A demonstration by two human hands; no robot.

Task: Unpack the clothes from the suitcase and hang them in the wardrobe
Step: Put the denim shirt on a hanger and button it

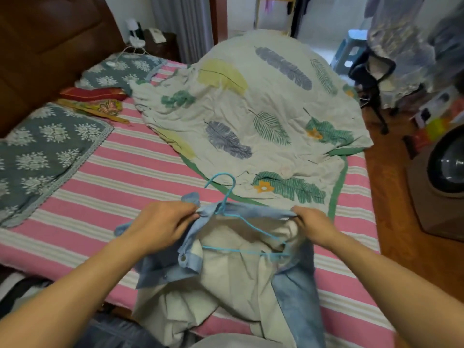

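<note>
A blue denim garment with a pale lining (233,277) lies on the pink striped bed (120,177) in front of me. A thin light-blue wire hanger (231,197) sits inside its neck opening, hook pointing away from me. My left hand (160,224) pinches the left side of the collar. My right hand (313,224) pinches the right side. The collar is stretched between them over the hanger's shoulders. No suitcase or wardrobe shows clearly.
A rumpled leaf-print quilt (263,109) covers the bed beyond the garment. Grey patterned pillows (45,151) lie by the dark headboard (50,46) at left. On the right, wooden floor holds a round dark appliance (447,167), a black chair (371,71) and a blue stool (351,49).
</note>
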